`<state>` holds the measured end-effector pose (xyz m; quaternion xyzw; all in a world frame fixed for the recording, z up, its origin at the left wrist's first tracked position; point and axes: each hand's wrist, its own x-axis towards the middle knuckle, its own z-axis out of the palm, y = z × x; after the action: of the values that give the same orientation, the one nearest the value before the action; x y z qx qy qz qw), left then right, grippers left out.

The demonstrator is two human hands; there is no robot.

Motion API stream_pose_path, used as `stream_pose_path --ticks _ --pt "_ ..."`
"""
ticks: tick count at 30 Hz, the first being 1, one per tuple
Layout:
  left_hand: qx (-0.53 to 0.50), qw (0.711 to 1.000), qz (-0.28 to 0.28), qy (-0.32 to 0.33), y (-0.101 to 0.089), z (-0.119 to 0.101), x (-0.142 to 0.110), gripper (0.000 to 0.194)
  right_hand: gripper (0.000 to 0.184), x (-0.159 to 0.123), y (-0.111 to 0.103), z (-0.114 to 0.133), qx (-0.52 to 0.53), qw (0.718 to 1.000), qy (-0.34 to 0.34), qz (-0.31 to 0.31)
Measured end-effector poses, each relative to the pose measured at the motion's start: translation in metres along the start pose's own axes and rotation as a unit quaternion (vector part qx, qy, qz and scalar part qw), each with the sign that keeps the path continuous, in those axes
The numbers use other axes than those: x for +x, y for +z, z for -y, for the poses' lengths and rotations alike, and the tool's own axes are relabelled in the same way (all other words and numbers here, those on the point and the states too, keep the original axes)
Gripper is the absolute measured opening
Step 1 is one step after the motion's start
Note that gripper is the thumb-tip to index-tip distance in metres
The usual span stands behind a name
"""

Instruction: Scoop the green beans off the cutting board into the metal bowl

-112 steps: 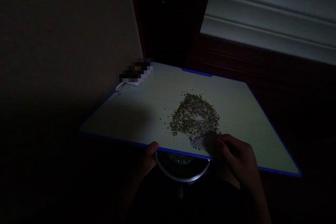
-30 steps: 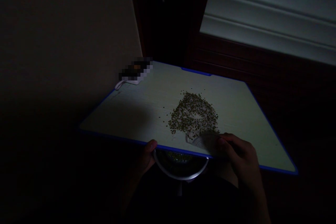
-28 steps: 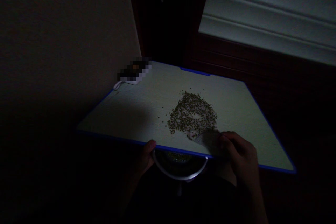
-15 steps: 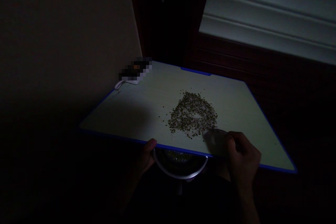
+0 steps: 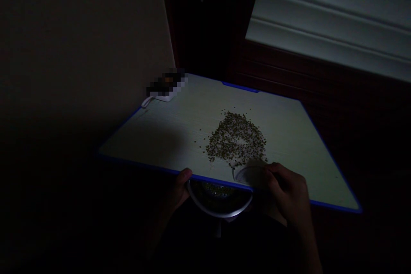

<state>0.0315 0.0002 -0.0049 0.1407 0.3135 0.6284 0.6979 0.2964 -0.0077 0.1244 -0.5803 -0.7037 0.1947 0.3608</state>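
The left hand (image 5: 175, 190) is clenching the near edge of a blue-edged white board (image 5: 289, 158), thumb on top, above a metal bowl (image 5: 220, 213) holding some seeds. The right hand (image 5: 285, 192) is grasping a translucent plastic scraper (image 5: 248, 174), which is reaching the lower edge of the small green seeds (image 5: 236, 139) spreading across mid-board. A blurred object (image 5: 165, 86) is sitting at the far corner beside a wall (image 5: 80, 51).

You: two hands (image 5: 176, 192) (image 5: 285, 192) at near edge of one blue-edged board (image 5: 154, 137). On board: one seed heap (image 5: 234, 139), grains too many to count; one translucent plastic piece (image 5: 248, 174); one blurred object (image 5: 165, 87). Below board: one metal-rimmed bowl (image 5: 218, 213).
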Motion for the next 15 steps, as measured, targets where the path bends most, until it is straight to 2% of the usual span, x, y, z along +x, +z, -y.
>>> stream_pose_path --ticks 3,5,10,15 --pt "-0.002 1.000 -0.013 -0.001 0.0022 -0.0002 -0.0007 0.070 0.024 -0.0001 -0.0006 -0.0009 0.016 0.998 0.037 -0.043" --pt "-0.007 0.999 -0.033 -0.007 0.0052 -0.0008 -0.0019 0.074 0.025 0.0012 -0.0003 -0.0005 0.012 0.998 0.047 -0.049" --pt "-0.016 0.999 -0.045 -0.004 0.0103 -0.0021 -0.0037 0.076 0.026 0.0073 0.0010 0.0024 0.030 0.997 0.004 0.066" --pt "-0.014 1.000 -0.020 0.003 0.0052 -0.0002 -0.0012 0.074 0.025 0.0087 0.0001 0.0029 0.038 0.995 -0.004 0.091"
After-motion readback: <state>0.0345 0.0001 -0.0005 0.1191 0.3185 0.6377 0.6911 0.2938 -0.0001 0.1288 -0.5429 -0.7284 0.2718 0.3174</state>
